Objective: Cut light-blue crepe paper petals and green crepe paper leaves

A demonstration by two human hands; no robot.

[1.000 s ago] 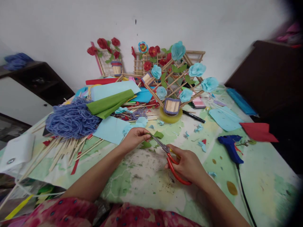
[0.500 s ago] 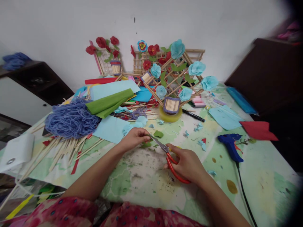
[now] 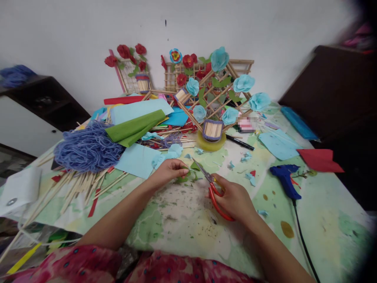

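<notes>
My right hand (image 3: 235, 198) grips scissors (image 3: 217, 202) with red-orange handles, fingers in the loops. The blades point away from me and lean left, just to the right of my left hand (image 3: 168, 171). Thumb and forefinger of that left hand pinch a small bit of green paper (image 3: 186, 168), mostly covered by the fingertips. A green paper scrap (image 3: 195, 166) lies behind the blades, with thin green clippings around it on the table. Beyond stands a stick lattice (image 3: 219, 104) with light-blue paper flowers and green leaves.
Purple yarn (image 3: 88, 147) and loose sticks (image 3: 79, 184) spread at the left, by green paper (image 3: 137, 127) and light-blue paper (image 3: 138, 160). A tape roll (image 3: 210, 144) and black marker (image 3: 240, 142) lie ahead. At the right are a blue glue gun (image 3: 285, 181) and red paper (image 3: 319, 160).
The scissors have drawn away from my left fingertips, and their blades now point more steeply forward. My left hand stays nearly in place, still pinching. The view has shifted slightly.
</notes>
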